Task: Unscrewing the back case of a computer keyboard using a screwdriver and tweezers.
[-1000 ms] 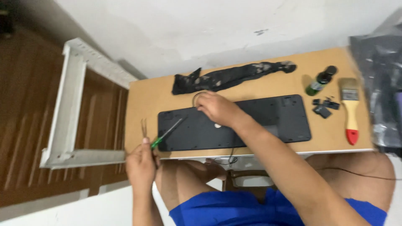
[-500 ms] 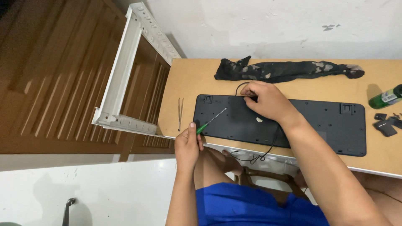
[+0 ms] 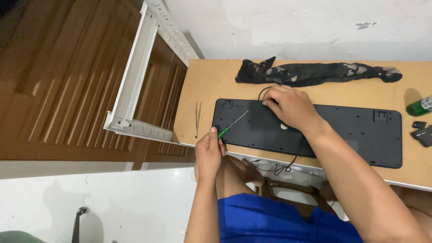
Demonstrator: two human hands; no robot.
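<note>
Wedged between a white plastered wall and a brown panelled door, a light wooden desk [image 3: 211, 81] is carrying the work. A black keyboard [image 3: 342, 135] is lying face down across it, its back panel and folded feet turned up, which is giving access to that panel. The left hand [image 3: 209, 150] is pinching the green handle of a small screwdriver [image 3: 231, 126] at the keyboard's near left corner, the shaft slanting up over the panel with its tip hanging near the top edge; whether the tip is sitting in a screw cannot be told. The right hand [image 3: 290, 108] is pressing down, fingers curled, on the upper edge of the panel, apparently steadying it, and appears to be touching the black cable [image 3: 294, 155] where it loops out; the cable is trailing off the front edge. Tweezers [image 3: 198, 118] are lying just left of the keyboard, within reach. A stained dark cloth [image 3: 315, 73] is stretching along the back of the desk, well clear. A green bottle [image 3: 419, 107] and small black parts [image 3: 422, 134] are sitting at the right.
</note>
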